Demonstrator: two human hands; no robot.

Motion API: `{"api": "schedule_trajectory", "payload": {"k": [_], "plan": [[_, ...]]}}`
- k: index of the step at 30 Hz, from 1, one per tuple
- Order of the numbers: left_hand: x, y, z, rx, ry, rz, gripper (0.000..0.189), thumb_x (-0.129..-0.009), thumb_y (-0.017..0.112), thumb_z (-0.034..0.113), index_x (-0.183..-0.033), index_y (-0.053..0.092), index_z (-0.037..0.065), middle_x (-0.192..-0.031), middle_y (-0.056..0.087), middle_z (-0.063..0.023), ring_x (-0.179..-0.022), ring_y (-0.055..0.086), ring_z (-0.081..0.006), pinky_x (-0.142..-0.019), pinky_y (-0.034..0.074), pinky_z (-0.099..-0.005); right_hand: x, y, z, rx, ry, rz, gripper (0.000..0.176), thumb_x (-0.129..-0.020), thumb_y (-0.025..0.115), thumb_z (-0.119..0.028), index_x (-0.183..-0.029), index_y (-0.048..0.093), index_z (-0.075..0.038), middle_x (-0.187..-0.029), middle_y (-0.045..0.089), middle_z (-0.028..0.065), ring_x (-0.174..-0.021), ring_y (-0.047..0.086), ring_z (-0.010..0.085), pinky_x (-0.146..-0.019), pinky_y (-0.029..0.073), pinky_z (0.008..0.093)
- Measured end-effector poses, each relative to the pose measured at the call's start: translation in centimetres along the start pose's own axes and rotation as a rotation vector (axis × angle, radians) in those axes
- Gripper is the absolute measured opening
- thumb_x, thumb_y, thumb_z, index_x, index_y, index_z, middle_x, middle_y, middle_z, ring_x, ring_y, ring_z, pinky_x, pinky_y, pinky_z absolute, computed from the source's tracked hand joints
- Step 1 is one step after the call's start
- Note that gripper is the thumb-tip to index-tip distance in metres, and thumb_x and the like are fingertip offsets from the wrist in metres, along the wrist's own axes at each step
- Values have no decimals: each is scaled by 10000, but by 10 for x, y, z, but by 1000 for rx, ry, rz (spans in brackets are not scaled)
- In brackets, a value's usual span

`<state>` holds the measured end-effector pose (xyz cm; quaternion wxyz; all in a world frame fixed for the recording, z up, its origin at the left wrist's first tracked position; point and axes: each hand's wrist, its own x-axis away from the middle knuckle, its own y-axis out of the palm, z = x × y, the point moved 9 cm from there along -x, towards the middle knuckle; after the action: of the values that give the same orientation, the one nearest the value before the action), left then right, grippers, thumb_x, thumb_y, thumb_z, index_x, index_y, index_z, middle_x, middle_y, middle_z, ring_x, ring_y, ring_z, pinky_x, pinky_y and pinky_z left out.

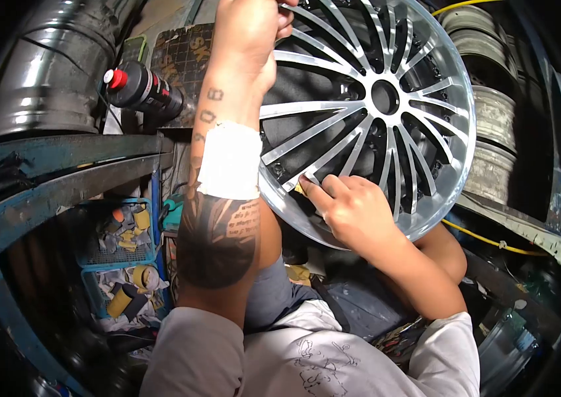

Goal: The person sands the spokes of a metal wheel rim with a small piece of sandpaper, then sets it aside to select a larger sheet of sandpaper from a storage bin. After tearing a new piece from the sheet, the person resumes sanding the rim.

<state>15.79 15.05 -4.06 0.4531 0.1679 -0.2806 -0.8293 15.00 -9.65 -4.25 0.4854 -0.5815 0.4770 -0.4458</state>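
Observation:
A multi-spoke alloy wheel (pixel 386 120) with bright metal spokes and dark gaps faces up in front of me, tilted against my legs. My left hand (pixel 254 33) is at its upper left edge, fingers curled in on the wheel; part of that grip is cut off by the frame. Down at the lower left of the wheel, my right hand (pixel 356 208) is closed, its fingertips pressing a small yellow piece of sandpaper (pixel 299 188) against the outer end of a spoke. Most of that piece is hidden under the fingers.
A dark bottle with a red cap (pixel 145 89) stands left of my forearm. Blue baskets (pixel 118 258) hold scraps and rolls of abrasive paper. Bare wheel rims (pixel 492 122) are stacked at right, and a large metal barrel (pixel 52 66) is at upper left. A yellow hose (pixel 492 241) runs behind.

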Motion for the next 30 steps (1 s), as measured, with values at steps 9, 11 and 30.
{"api": "schedule_trajectory", "payload": {"k": [9,11,30], "plan": [[-2,-3,2,12,-14,18,176,-1019,610,201,-1052,706,58,-789,609,24,-574,461,-48,-533,364,-200,3,-4,10,-86,68,59,335,-824,659,-156,-1141,766,-166,-728,576,-1,-601,634,163,-554,466,325],[-8,-12,13,-3,-5,56,187,-1016,611,198,-1069,707,46,-791,607,24,-576,467,-53,-529,360,-199,-5,-1,5,-38,59,80,345,-820,656,-148,-1146,766,-164,-720,584,-9,-604,634,157,-554,458,321],[0,3,2,4,-23,14,191,-1033,589,193,-1079,709,51,-814,605,31,-626,501,-46,-569,403,-196,22,-31,3,-113,147,67,420,-762,724,-153,-1180,757,-135,-693,574,-22,-594,608,156,-579,443,328]]}}
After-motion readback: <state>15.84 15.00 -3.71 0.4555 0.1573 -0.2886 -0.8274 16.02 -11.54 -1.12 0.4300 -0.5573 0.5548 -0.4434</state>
